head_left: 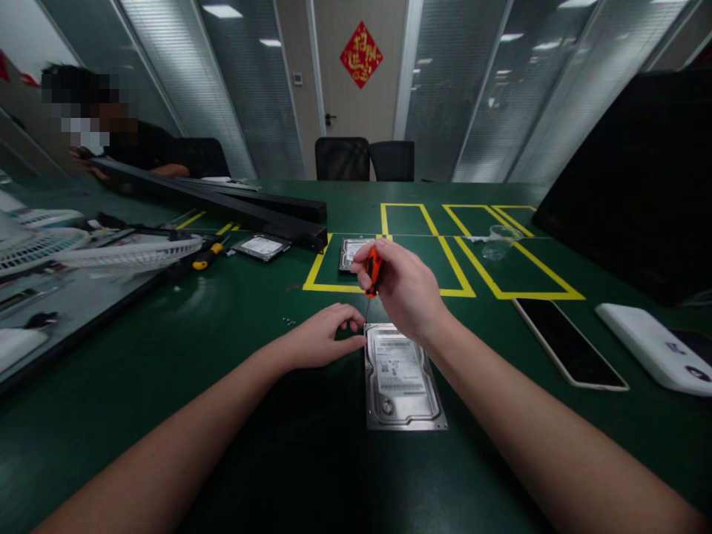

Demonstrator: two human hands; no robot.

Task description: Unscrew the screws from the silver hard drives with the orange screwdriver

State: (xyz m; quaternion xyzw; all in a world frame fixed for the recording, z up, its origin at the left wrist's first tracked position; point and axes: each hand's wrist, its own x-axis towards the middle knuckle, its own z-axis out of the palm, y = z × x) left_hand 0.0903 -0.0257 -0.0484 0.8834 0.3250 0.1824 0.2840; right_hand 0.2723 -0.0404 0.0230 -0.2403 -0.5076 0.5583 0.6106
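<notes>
A silver hard drive lies label up on the green table in front of me. My right hand is closed around an orange and black screwdriver, held upright with its thin shaft pointing down at the drive's far left corner. Beside that same corner is my left hand, fingers curled and thumb against the drive's left edge. Several tiny screws lie on the table left of that hand. Behind the screwdriver sits a second hard drive, partly hidden by my right fingers.
Yellow tape rectangles mark the table. A phone, a white device and a clear cup are to the right. Leftward are another drive, a yellow-handled tool and long black bars near a seated person.
</notes>
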